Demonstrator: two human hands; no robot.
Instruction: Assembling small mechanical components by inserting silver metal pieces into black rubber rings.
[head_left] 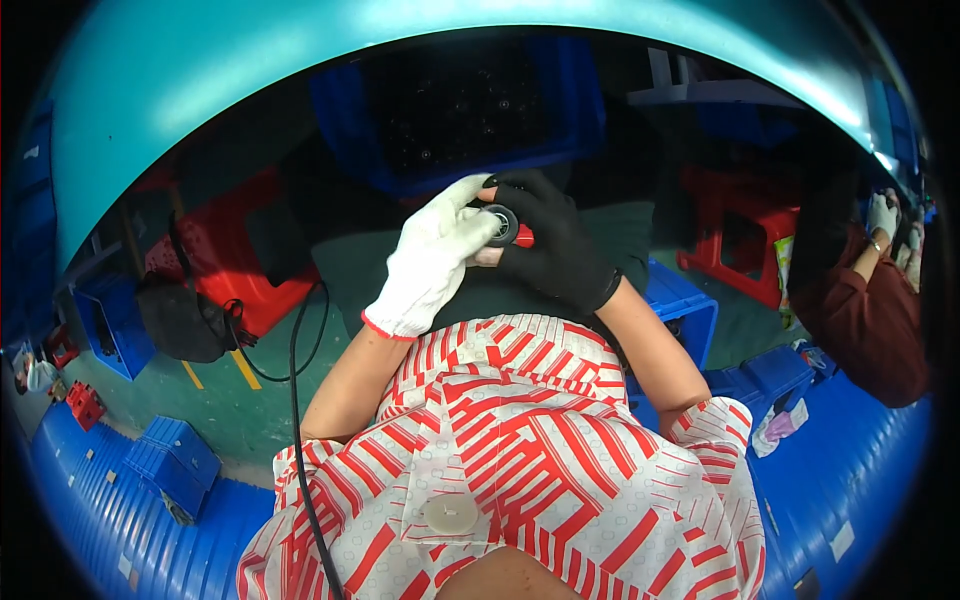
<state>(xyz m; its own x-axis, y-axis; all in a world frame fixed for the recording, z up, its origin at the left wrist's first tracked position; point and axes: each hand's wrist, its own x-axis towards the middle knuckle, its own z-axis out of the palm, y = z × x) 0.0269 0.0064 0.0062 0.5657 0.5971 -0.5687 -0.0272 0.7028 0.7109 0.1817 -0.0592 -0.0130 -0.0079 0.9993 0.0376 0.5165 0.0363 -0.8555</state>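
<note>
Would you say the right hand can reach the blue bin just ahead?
Probably yes: the right hand, holding a round black part, has nothing visible between it and the blue bin.

Left grip (437,250): white glove, red edging at cuff. Right grip (555,235): all-black glove. Round part (512,226) between them: blackish rim, paler spoke-like pattern at centre; bright red piece (524,237) beside it. Shirt (520,430): white ground, red stripes in slanting blocks, faint grey outline figures. Bench (250,90): plain glossy teal. Crate (350,125): deep blue. Left stool (265,295), right stool (705,235): red. Floor (235,420): green, yellow lines. Cable (293,400): black. Co-worker's sleeve (865,325): maroon; co-worker's glove (882,216): whitish.
</note>
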